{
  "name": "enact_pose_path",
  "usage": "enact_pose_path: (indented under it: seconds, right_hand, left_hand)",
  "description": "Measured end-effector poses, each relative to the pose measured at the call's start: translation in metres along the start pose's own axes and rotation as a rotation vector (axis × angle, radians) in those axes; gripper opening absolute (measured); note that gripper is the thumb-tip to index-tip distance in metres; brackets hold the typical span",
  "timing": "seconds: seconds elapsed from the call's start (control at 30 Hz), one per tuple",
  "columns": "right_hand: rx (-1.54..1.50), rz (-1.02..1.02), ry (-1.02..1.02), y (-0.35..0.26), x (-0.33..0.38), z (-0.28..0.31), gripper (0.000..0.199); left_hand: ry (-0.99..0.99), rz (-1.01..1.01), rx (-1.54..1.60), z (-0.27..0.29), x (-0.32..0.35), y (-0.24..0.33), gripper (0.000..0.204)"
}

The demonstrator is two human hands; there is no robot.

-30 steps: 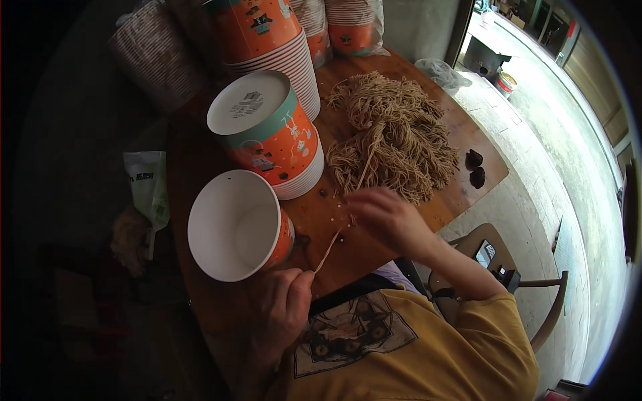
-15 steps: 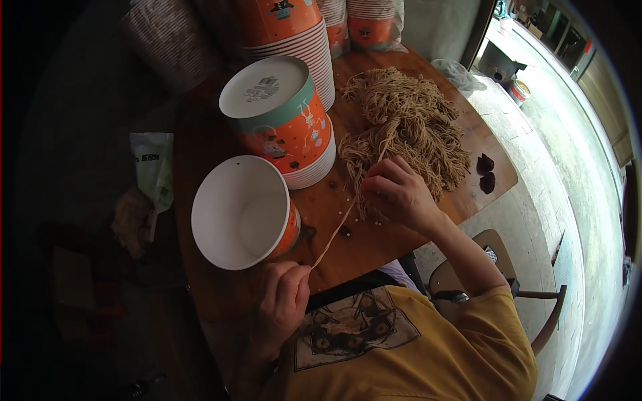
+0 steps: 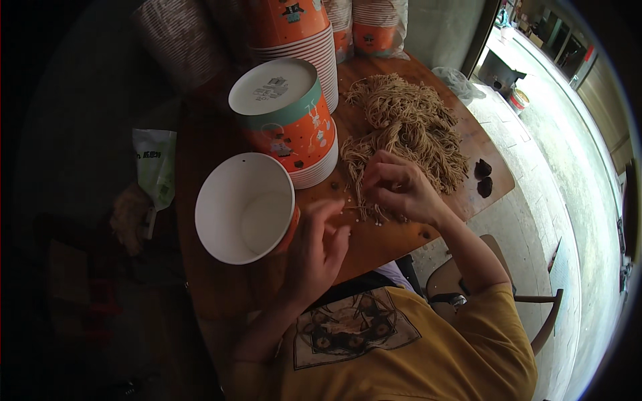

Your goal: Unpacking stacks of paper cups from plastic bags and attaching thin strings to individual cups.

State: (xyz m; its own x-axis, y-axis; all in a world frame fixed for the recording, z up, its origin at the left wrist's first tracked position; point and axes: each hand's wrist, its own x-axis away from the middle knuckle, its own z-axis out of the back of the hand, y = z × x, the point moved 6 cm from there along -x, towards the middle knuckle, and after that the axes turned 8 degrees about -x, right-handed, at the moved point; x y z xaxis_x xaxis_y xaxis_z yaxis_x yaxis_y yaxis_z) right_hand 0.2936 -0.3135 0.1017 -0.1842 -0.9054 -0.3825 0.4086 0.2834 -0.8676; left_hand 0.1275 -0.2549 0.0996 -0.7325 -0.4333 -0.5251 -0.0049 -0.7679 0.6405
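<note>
Beside the right hand (image 3: 396, 189), fingers curled, hold impossible to tell: tangled tan cord-like strands (image 3: 414, 120) on the wooden surface (image 3: 394, 242). Left of the wide-fingered left hand (image 3: 315, 254), an upright paper bucket (image 3: 244, 207); behind, upturned buckets (image 3: 294, 140).

On the table (image 3: 374, 248), an open paper tub (image 3: 224, 207) stands left, before a stack of upturned tubs (image 3: 294, 137), a taller tub stack (image 3: 294, 33) behind. Right of them lies a heap of strands (image 3: 411, 130), two lumps (image 3: 485, 187) farther right. The left hand (image 3: 315, 250) is beside the open tub, the right hand (image 3: 402, 189) at the heap's near edge
</note>
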Motion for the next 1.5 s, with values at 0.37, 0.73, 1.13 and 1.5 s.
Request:
enact_pose_path:
  seconds: [0.37, 0.73, 1.13, 1.5]
  right_hand:
    - [0.385, 0.160, -0.019, -0.025, 0.006, -0.012, 0.010]
    - [0.346, 0.193, 0.290, -0.092, 0.020, 0.015, 0.013]
    - [0.348, 0.331, -0.023, -0.085, 0.010, -0.040, 0.011]
    - [0.941, 0.084, 0.096, -0.031, 0.034, -0.029, 0.016]
  left_hand:
    - [-0.142, 0.375, 0.536, -0.045, -0.009, -0.043, 0.019]
    - [-0.250, 0.162, -0.065, -0.047, 0.040, -0.064, 0.020]
    - [-0.262, 0.317, 0.743, -0.020, 0.043, -0.015, 0.017]
    - [-0.210, 0.323, -0.128, 0.021, 0.082, -0.035, 0.009]
